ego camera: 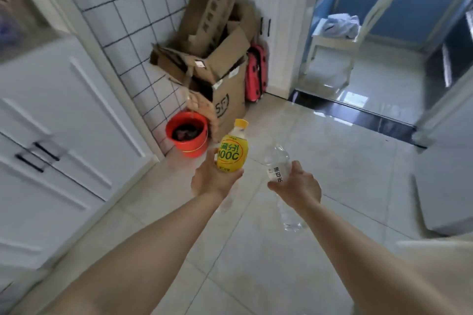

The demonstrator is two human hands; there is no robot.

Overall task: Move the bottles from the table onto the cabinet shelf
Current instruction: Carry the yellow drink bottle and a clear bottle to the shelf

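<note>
My left hand (212,181) grips a small bottle with a yellow label and yellow cap (233,151), held upright over the floor. My right hand (298,185) grips a clear water bottle (277,163) around its middle; it tilts, its top pointing up and left and its base showing below my wrist. Both bottles are in mid-air at the centre of the view, close to each other but apart. A white cabinet (58,120) with panelled doors and black handles stands at the left. Its shelf and the table are out of view.
A red bucket (188,135) sits by the tiled wall, beside stacked cardboard boxes (217,71) and a red suitcase (256,74). A doorway with a dark threshold (358,112) opens at the right. A white appliance (445,181) stands at the far right. Glossy floor tiles lie ahead.
</note>
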